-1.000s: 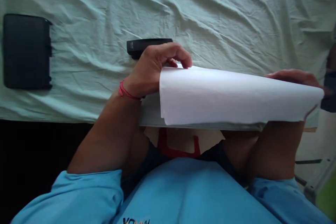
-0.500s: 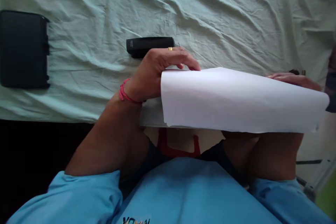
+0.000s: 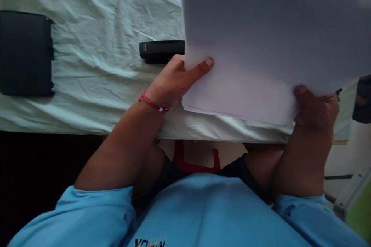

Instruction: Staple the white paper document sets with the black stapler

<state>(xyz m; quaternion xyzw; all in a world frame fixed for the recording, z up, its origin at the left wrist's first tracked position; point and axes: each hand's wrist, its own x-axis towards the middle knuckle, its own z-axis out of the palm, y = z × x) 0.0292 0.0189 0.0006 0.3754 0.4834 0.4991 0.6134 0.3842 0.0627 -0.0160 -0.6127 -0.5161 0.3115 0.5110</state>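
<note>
Pale green cloth (image 3: 87, 46) over a broad, flat surface, in dim, soft light.
Creases run across it to a straight near edge; below, at left, 1 very dark area (image 3: 34, 170); at lower right, pale floor (image 3: 337, 160), 1 greyish frame (image 3: 353, 190) and 1 green patch (image 3: 361, 216).

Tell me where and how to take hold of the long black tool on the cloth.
Probably best by the exposed left part of the long black tool, coming from the left, fingers across its narrow width. It lies lengthwise left to right on the cloth; the paper sheets hide its right end, and the left hand crowds its near side.
</note>
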